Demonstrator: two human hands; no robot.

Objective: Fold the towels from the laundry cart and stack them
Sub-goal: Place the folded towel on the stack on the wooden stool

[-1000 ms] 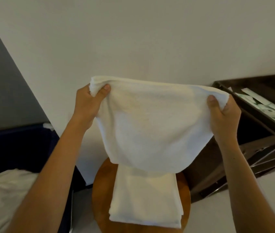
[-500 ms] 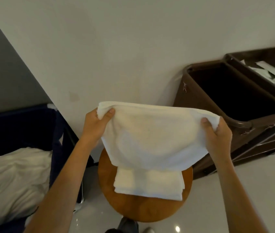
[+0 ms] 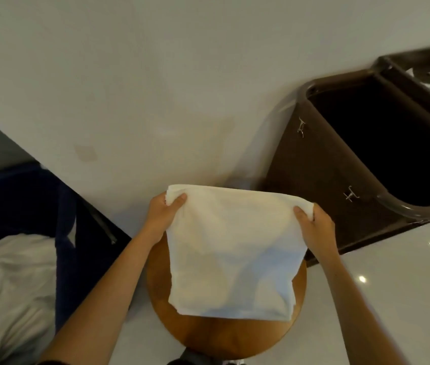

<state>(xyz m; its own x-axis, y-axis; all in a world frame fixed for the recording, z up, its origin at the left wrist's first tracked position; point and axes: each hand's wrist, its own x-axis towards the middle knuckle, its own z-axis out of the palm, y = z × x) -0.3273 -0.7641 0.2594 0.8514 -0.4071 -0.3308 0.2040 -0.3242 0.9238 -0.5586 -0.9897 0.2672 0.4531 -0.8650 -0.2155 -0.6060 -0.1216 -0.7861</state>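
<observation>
I've lowered the folded towel [image 3: 235,254] in the last second: left grip [image 3: 162,216] and right grip [image 3: 313,225] each still pinch a far corner, and it now spreads toward me from them over the round wooden stool [image 3: 208,335], covering the stack, so letting go looks next.

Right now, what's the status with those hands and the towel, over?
Left hand and right hand each pinch a top corner of the white towel. Towel spread over the round wooden stool. Nothing seen blocking.
</observation>
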